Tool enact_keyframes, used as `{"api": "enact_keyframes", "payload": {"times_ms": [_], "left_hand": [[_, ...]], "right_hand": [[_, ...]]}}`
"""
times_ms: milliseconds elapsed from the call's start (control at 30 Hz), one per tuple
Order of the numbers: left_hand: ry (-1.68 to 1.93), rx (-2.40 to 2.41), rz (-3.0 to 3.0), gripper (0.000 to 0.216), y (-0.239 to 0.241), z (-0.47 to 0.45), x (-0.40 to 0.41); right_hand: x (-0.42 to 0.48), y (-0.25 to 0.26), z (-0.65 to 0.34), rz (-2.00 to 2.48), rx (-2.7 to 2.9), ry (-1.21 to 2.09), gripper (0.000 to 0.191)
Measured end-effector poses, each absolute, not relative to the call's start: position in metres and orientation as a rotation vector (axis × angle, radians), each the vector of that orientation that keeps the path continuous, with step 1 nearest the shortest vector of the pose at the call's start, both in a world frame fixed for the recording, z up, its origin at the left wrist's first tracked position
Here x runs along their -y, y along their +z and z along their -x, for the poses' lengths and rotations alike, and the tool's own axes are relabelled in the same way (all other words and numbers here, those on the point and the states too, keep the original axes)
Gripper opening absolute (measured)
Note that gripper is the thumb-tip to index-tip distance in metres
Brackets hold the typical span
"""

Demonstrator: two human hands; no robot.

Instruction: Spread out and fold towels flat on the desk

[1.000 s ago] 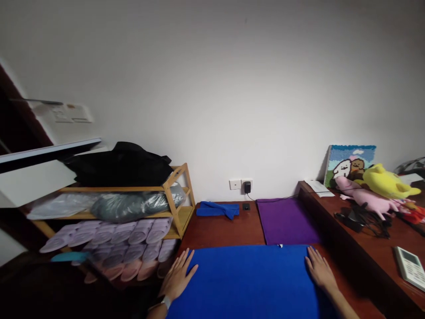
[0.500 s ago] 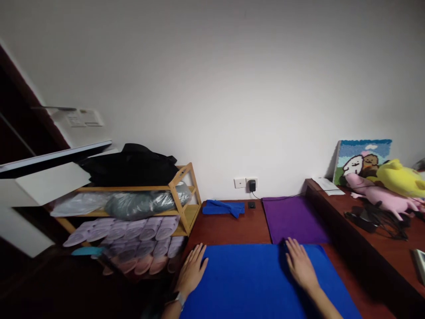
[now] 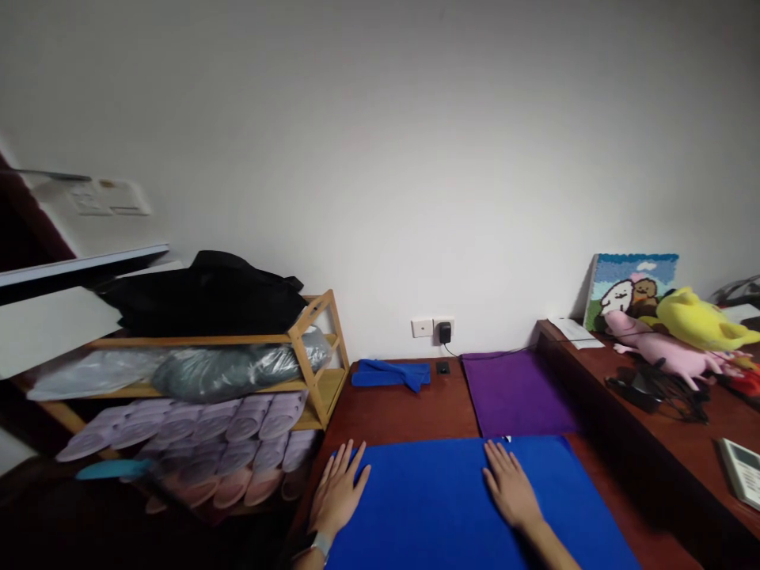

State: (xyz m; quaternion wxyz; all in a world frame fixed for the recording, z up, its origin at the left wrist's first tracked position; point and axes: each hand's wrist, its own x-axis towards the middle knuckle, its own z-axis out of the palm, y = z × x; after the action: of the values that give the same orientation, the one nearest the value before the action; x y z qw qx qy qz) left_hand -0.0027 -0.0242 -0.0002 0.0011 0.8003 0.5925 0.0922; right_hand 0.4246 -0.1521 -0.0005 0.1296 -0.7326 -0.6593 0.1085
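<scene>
A blue cloth lies spread flat over the near part of the reddish-brown wooden desk. My left hand rests palm down at its left edge, fingers stretched out, a watch on the wrist. Near the far right part of the cloth, my right hand lies flat, fingers extended. A small white tag shows at the far edge beyond it. Behind are a folded, twisted blue cloth and a flat purple cloth.
To the left stands a wooden rack with lilac slippers, plastic-wrapped bundles and a black bag. The raised desk part at right bears a pink plush toy, a yellow plush, cables and a picture. A plug sits in the wall socket.
My right hand has slid left across the blue cloth, uncovering a white tag at the edge. My left hand stays at the left edge. The view has turned slightly right.
</scene>
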Motion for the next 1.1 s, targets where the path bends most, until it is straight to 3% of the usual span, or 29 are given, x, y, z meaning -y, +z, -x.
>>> {"api": "enact_keyframes", "payload": {"times_ms": [267, 500, 633, 833, 1100], "left_hand": [[0.329, -1.858, -2.511, 0.066, 0.000, 0.000, 0.023], [0.238, -1.922, -2.442, 0.063, -0.005, 0.024, 0.015], [0.282, -2.014, -2.424, 0.062, -0.003, 0.043, 0.020], [0.630, -1.847, -2.578, 0.054, 0.010, 0.025, 0.068], [0.348, -1.630, -2.662, 0.054, 0.006, 0.034, 0.148]], "right_hand": [[0.173, -0.031, -0.594, 2.507, 1.668, 0.184, 0.077], [0.172, -0.055, -0.623, 2.470, 1.640, 0.165, 0.078], [0.175, -0.044, -0.620, 2.488, 1.565, 0.166, 0.077], [0.181, 0.012, -0.494, 2.138, 1.680, 0.008, 0.075], [0.185, 0.050, -0.236, 1.700, 2.105, 0.509, 0.064]]}}
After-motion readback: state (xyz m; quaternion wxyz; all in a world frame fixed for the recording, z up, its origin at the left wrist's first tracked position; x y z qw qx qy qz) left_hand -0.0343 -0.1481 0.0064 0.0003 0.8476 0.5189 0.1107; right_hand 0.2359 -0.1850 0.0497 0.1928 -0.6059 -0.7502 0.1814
